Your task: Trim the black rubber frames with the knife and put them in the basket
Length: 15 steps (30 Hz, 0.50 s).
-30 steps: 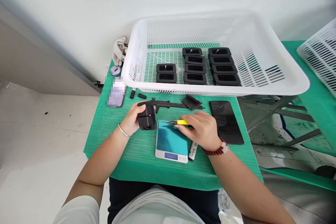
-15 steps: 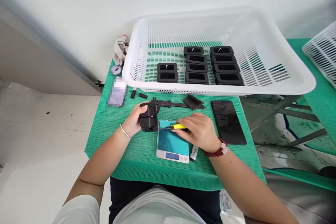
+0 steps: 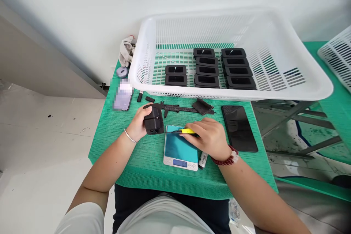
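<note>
My left hand is closed round a black plastic part, held just left of a small digital scale with a teal top. My right hand pinches a yellow-handled knife over the scale; its thin blade tip reaches the black part's lower right edge. A white marker lies on the green mat under my right wrist. Behind the hands lie a black caliper and a loose black piece.
A large white mesh basket at the back holds several black parts in rows. A dark phone lies right of my hand, another phone at far left. Gloves and a small round tin sit by the wall. A second basket shows at the right edge.
My right hand slid the knife leftwards until its blade met the black part. My left hand tilted and raised the part slightly.
</note>
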Tool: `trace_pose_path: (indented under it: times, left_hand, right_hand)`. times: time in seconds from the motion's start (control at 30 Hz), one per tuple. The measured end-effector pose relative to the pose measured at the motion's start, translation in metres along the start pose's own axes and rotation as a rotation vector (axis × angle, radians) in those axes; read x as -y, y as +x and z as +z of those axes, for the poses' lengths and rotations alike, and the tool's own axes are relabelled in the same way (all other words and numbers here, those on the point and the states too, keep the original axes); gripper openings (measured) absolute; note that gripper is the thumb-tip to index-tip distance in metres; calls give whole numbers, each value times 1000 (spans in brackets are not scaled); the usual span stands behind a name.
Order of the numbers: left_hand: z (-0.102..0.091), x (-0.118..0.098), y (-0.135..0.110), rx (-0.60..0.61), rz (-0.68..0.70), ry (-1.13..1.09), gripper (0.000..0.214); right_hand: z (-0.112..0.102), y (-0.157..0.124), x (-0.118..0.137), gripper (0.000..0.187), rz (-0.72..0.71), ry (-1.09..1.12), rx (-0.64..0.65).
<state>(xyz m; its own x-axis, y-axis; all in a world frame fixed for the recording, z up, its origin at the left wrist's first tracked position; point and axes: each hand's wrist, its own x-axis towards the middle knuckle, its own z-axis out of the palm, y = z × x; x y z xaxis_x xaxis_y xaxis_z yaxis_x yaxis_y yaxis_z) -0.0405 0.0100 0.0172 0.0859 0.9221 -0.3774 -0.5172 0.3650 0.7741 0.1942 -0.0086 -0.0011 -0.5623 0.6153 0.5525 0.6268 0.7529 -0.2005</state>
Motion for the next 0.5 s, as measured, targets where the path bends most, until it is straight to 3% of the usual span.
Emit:
trace_pose_path:
  times: [0.2, 0.33, 0.5]
  left_hand:
    - [-1, 1, 0, 8, 17, 17, 38]
    - [-2, 2, 2, -18, 36, 27, 37]
    - [-1, 6, 2, -10, 25, 40, 39]
  right_hand:
    - [-3, -1, -5, 20, 79, -63, -102]
    - [-2, 0, -3, 26, -12, 20, -21]
    - [0, 1, -4, 25, 79, -58, -74]
